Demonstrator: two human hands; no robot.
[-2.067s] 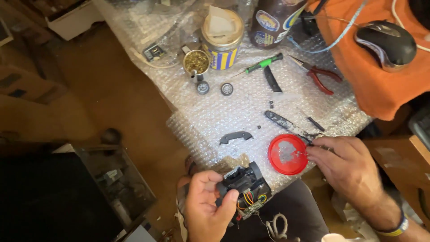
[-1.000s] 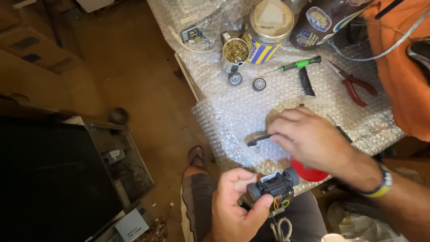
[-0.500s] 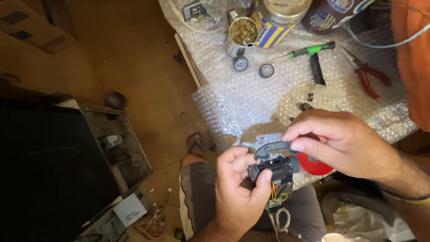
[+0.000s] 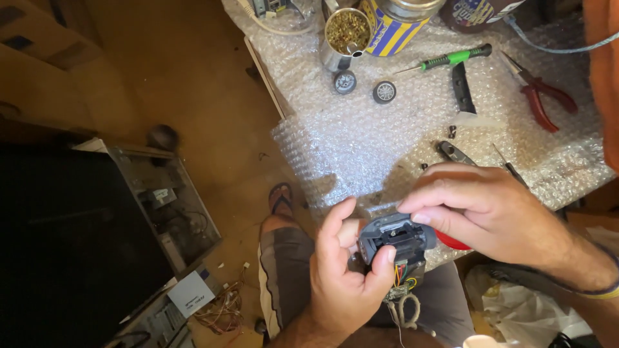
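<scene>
At twelve o'clock I am seeing a round tin with blue and yellow diagonal stripes (image 4: 391, 26) standing on the sheet of clear bubble wrap (image 4: 361, 142), with a small metal cup of brass-coloured bits (image 4: 345, 35) touching its nine o'clock side and a dark brown jar with a printed label (image 4: 474, 11) at its three o'clock. Down at seven o'clock a white rectangular paper label (image 4: 191, 293) is lying on the floor beside the open grey computer case (image 4: 164, 206).

I am holding a small dark grey plastic housing with coloured wires hanging from it (image 4: 394, 240) over my lap, at about six o'clock. My left hand (image 4: 342, 283) is pinching it from nine o'clock, thumb pressing the front face and fingers curling behind. My right hand (image 4: 493, 216) is coming in from three o'clock, fingertips pressing together on the housing's top edge. A red round lid (image 4: 451, 241) is peeking out beneath that hand.

Toward one o'clock a green-handled screwdriver (image 4: 451, 59), red-handled pliers (image 4: 545, 100) and two small grey toy wheels (image 4: 364, 87) are lying apart on the wrap.
</scene>
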